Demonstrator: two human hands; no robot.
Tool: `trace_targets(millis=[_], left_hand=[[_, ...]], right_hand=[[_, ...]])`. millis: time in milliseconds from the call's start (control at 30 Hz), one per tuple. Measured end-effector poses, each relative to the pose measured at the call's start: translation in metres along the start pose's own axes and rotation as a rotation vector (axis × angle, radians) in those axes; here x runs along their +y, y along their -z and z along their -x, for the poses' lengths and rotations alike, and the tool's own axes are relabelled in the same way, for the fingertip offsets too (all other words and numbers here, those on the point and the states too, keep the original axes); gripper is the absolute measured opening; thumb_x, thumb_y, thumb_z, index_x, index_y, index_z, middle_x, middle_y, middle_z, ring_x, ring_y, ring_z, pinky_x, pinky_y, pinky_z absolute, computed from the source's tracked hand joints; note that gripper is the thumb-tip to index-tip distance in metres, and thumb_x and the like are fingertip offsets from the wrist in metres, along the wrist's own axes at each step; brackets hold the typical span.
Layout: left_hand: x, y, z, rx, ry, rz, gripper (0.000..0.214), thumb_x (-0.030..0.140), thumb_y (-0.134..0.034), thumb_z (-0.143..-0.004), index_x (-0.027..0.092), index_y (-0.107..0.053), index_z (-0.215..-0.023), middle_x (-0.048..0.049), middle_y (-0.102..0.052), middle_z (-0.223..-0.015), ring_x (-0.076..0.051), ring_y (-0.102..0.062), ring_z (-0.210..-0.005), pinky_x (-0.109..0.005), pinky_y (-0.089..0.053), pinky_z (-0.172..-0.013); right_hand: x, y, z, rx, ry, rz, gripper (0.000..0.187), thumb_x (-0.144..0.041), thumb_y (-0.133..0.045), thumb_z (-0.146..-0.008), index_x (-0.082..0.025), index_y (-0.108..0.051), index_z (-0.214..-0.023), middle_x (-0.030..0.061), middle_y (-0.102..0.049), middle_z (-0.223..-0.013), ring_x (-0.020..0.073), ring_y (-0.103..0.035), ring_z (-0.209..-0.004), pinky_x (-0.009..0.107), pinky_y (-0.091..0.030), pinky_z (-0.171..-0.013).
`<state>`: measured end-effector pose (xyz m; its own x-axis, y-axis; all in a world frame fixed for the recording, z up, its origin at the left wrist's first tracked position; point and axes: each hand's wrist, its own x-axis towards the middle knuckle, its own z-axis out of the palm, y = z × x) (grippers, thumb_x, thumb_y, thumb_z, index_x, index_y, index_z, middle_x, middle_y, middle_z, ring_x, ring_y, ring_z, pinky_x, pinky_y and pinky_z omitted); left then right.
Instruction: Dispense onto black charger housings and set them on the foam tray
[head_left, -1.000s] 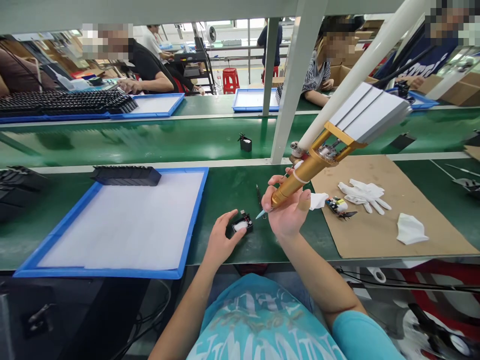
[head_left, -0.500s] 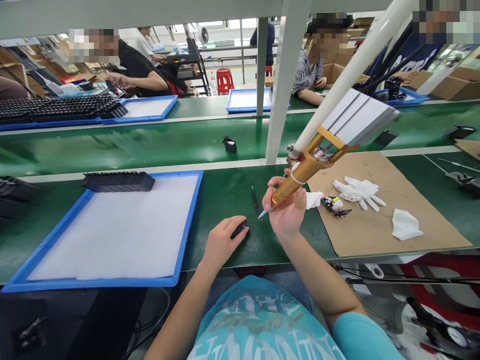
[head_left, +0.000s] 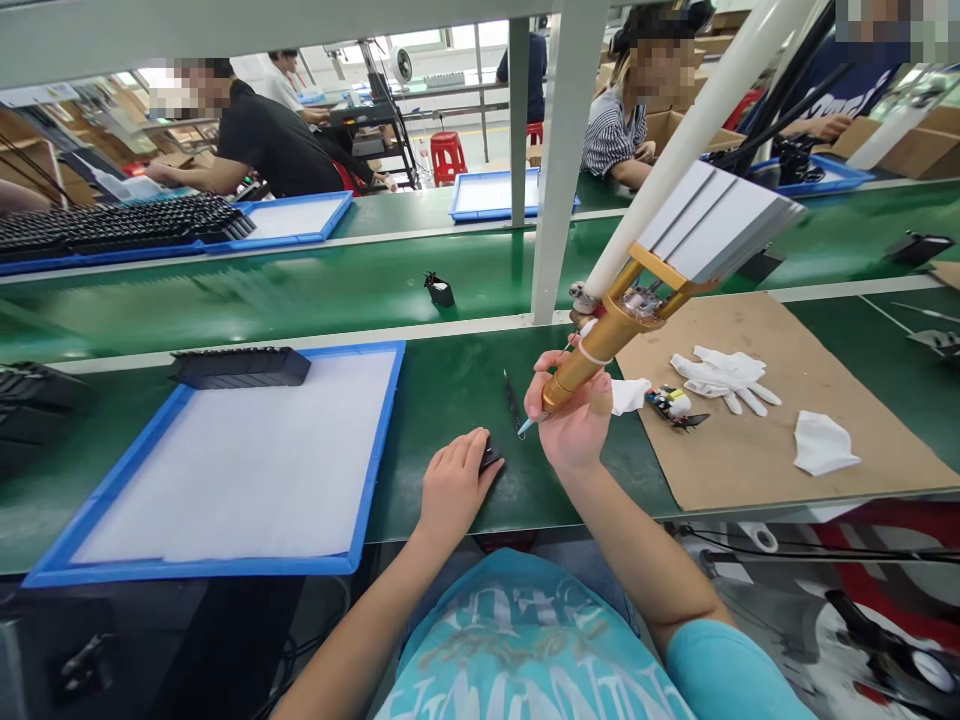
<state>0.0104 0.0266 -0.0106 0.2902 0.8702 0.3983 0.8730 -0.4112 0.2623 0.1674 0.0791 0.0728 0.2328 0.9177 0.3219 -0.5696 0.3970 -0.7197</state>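
Since a second ago the left hand (head_left: pixel 454 482) has come over the black box (head_left: pixel 490 458), and the white inside that showed then is now hidden from me. Another small box (head_left: pixel 439 291) has slid left along the green belt (head_left: pixel 330 295), and the co-worker in black (head_left: pixel 266 140) has stretched an arm out.

On my feed the black box rests on the green bench (head_left: pixel 450 395), just right of the blue tray (head_left: pixel 379 445). The left hand grips it, fingers curved over the top and thumb along the near side; most of it is covered, so I cannot tell which way up it is.

The right hand (head_left: pixel 574 430), palm up, is closed around the lower barrel of the gold tool (head_left: pixel 581 372). Its blue tip (head_left: pixel 526 427) slants down toward the bench, near the black box but apart from it. I see a slim black pen (head_left: pixel 511 395) lying just beyond the tip.

A row of black cases (head_left: pixel 240 368) stands along the tray's far edge. To the right, a cardboard sheet (head_left: pixel 720 470) bears a white glove (head_left: pixel 726 376), a circuit board (head_left: pixel 666 402) and a white scrap (head_left: pixel 823 443).
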Motion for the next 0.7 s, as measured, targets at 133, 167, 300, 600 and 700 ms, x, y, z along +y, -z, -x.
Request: trace_targets(millis=[133,167,300,600,700], left_hand=[[0.001,-0.001,0.001,0.011,-0.015,-0.047,0.036,0.034,-0.052,-0.093,0.017,-0.054,-0.125,-0.0122,-0.068,-0.114,-0.026,-0.066,-0.1,-0.035,-0.048,-0.083],[0.0,-0.002,0.001,0.01,-0.016,-0.048,0.036,0.034,-0.051,-0.093,0.017,-0.055,-0.125,-0.0119,-0.069,-0.112,-0.025,-0.066,-0.097,-0.034,-0.048,-0.08],[-0.007,-0.005,0.002,-0.029,-0.017,-0.04,0.044,0.038,-0.049,-0.094,0.019,-0.051,-0.133,-0.0082,-0.07,-0.102,-0.02,-0.066,-0.082,-0.028,-0.047,-0.069],[0.009,0.007,-0.007,-0.04,0.193,0.29,0.028,0.031,-0.04,-0.097,0.027,-0.064,-0.112,-0.0014,-0.068,-0.109,-0.016,-0.065,-0.096,-0.026,-0.048,-0.079],[0.014,0.008,-0.008,-0.053,0.211,0.351,0.025,0.031,-0.042,-0.096,0.027,-0.065,-0.106,-0.0012,-0.068,-0.107,-0.016,-0.065,-0.097,-0.026,-0.049,-0.079]], right_hand=[[-0.001,0.001,0.0,-0.011,0.011,-0.033,0.034,-0.06,-0.041,-0.087,-0.028,-0.043,-0.098,-0.0026,-0.058,-0.085,0.0082,-0.05,-0.041,0.024,-0.032,-0.037],[-0.002,0.002,0.0,-0.012,0.014,-0.038,0.033,-0.059,-0.041,-0.087,-0.028,-0.043,-0.098,-0.0026,-0.058,-0.085,0.0082,-0.05,-0.041,0.024,-0.032,-0.037],[-0.003,0.004,-0.001,0.005,0.005,-0.014,0.034,-0.06,-0.042,-0.087,-0.027,-0.042,-0.097,-0.0027,-0.058,-0.085,0.008,-0.049,-0.04,0.024,-0.031,-0.037],[-0.003,0.006,-0.001,0.011,0.014,-0.034,0.033,-0.058,-0.041,-0.088,-0.028,-0.043,-0.1,-0.0026,-0.059,-0.085,0.0081,-0.049,-0.041,0.023,-0.031,-0.037],[-0.003,0.006,-0.001,0.014,0.001,-0.021,0.035,-0.06,-0.042,-0.087,-0.028,-0.043,-0.1,-0.0028,-0.058,-0.085,0.0081,-0.049,-0.041,0.024,-0.032,-0.037]])
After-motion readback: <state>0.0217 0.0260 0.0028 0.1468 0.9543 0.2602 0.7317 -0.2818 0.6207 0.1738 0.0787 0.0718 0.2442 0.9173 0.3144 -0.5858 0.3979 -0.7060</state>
